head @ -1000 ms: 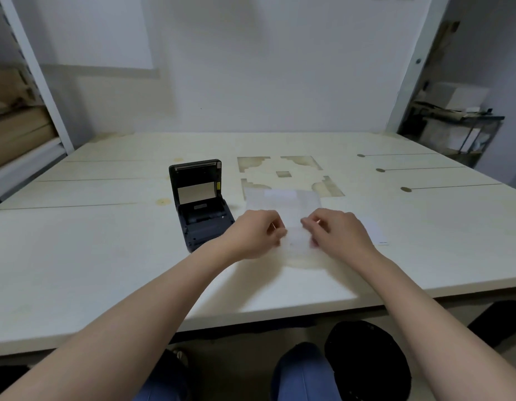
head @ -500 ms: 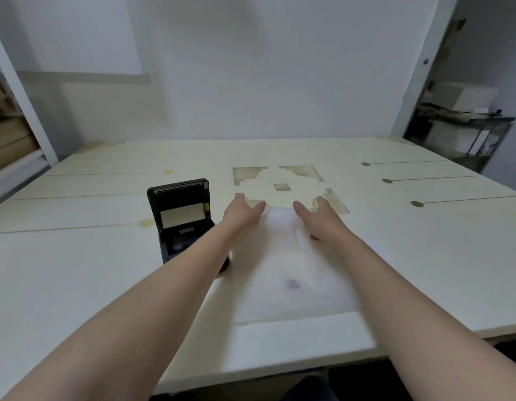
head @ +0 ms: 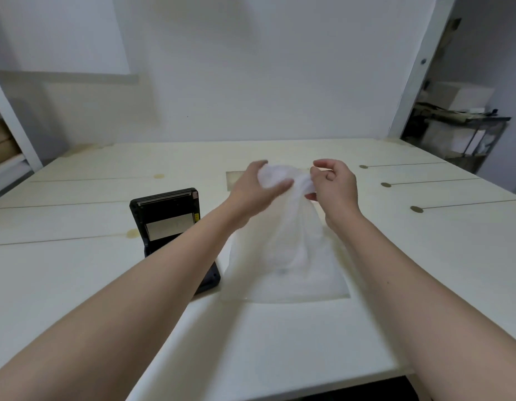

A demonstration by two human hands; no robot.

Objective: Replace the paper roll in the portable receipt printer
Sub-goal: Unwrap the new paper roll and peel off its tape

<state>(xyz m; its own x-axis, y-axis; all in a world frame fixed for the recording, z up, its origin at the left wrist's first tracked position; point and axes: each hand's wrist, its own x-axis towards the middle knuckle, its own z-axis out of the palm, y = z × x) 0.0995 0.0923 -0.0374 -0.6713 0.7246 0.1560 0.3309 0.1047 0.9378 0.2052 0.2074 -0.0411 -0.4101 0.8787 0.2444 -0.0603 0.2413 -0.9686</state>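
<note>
**Operator:** What is the state of the workpiece?

**Technician:** A thin translucent white plastic bag (head: 283,250) is lifted by its top; its lower edge lies on the pale wooden table (head: 77,273) just right of the black portable receipt printer (head: 168,224). The left hand (head: 258,189) is closed on the gathered top of the bag. The right hand (head: 335,188) pinches the same gathered top between thumb and fingers. No paper roll can be made out; whether one is inside the bag cannot be told.

**Operator:** And the printer?

**Technician:** Its lid stands open and upright. The left forearm crosses in front of its base, so the roll compartment is hidden.

**Operator:** How should this step be done well?

**Technician:** Judged from the task, the bag is being opened to reach the new roll. Separate the two film layers at the mouth with the fingertips; do not pull hard, since thin film is likely to stretch or tear. Keep the bag's bottom over the table, so that anything released lands there.

**Operator:** What about clearance?

**Technician:** Beyond and right of the printer the table is open, marked only by stains and small round discs (head: 416,209). The near table edge lies well short of the bag. The one tight spot is the left forearm beside the open lid: a sideways sweep could knock it.
</note>
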